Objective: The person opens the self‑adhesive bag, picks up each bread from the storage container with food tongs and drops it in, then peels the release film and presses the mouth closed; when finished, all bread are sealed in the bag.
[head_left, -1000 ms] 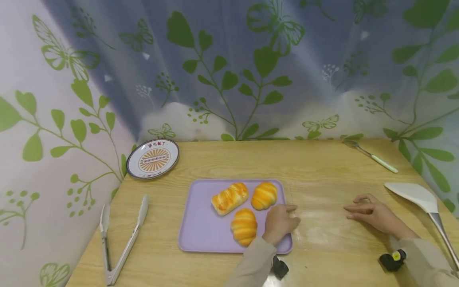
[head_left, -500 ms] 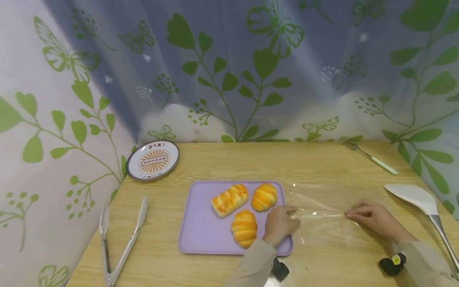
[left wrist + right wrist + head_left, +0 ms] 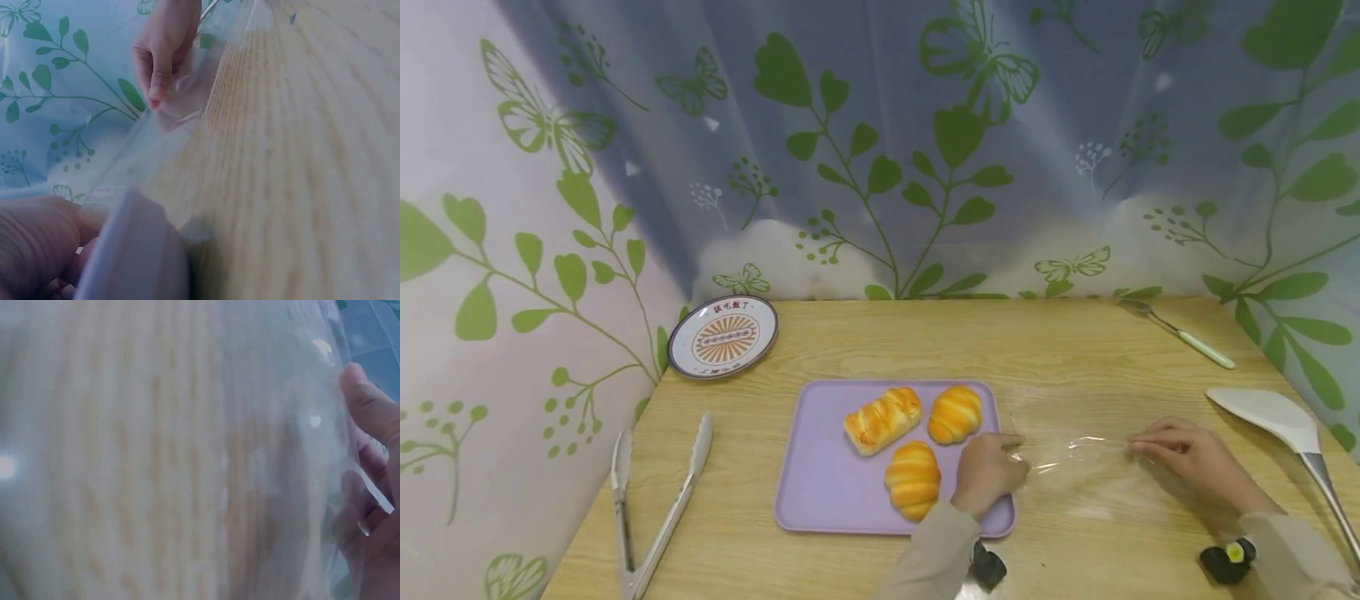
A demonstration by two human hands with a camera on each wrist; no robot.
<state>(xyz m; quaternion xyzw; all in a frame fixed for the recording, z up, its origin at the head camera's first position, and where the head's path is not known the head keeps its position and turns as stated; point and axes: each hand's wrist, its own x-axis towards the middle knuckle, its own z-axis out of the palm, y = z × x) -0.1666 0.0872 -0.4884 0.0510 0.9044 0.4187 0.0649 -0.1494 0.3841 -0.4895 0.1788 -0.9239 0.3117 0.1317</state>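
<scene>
Pinching film (image 3: 1078, 458), Chinese-lettered plate (image 3: 723, 337) well apart

We find the head view bright, glare streaking the clear film (image 3: 1078, 454); both wrist views look hazy.

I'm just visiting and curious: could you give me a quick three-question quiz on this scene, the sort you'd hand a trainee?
1. How many bread pieces lie on the purple tray?
2. True or false: the metal tongs lie with their arms spread apart.
3. Which does the right hand pinch?
a) the fork
b) the clear plastic
c) the spatula

Key: 1. Three. 2. True. 3. b, the clear plastic.
</scene>
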